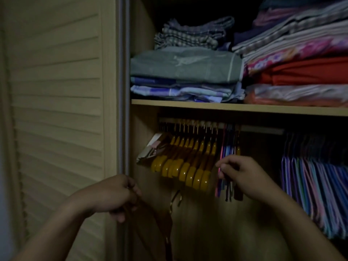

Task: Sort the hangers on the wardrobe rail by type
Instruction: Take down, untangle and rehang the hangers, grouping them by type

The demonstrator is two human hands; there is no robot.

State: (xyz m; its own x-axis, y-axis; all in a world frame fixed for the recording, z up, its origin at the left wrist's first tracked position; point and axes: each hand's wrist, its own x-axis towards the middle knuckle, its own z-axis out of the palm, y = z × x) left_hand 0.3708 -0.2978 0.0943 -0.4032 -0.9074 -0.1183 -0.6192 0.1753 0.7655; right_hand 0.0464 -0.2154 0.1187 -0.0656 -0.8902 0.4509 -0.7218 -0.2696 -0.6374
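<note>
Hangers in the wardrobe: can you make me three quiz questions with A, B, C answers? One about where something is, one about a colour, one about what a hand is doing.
1. Where do the wooden hangers hang on the rail?
A. left end
B. right end
C. on the shelf

2. What colour is the thick folded cloth at the shelf's right?
A. green
B. red
C. black

3. What is the right hand doing?
A. hanging loose
B. pressing the door
C. pinching the thin hangers

Answers:
1 A, they bunch by the left wall.
2 B, it is bright red under a pink patterned sheet.
3 C, its fingers close on the thin coloured hangers.
</note>
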